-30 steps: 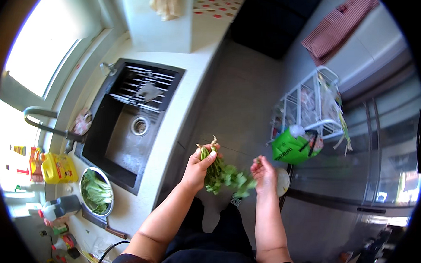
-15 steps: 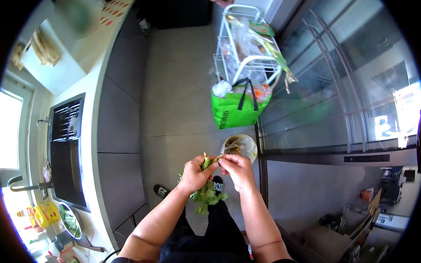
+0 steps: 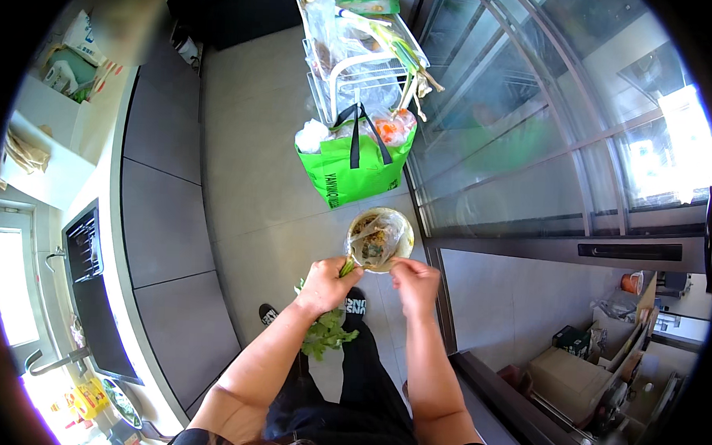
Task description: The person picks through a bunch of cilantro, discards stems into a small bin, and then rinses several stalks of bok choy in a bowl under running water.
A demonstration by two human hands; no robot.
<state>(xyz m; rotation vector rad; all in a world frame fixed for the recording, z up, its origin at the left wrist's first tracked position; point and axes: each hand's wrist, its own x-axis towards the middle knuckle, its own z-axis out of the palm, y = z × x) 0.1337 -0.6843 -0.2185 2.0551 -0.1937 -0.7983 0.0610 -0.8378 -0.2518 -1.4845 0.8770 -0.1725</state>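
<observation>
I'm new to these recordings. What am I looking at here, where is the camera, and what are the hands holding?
There is no machine: a person wears a wide fisheye camera on the head, looking down, so straight edges bend near the rim. The two forearms entering from below are the person's own. The left hand has a closed grip on a bunch of leafy greens. The right hand pinches something small beside it, too small to tell. Both hands are above a round bowl of scraps on the tiled floor. Beyond stand a green shopping bag and a white wire rack. The counter with its sink runs along the left.
</observation>
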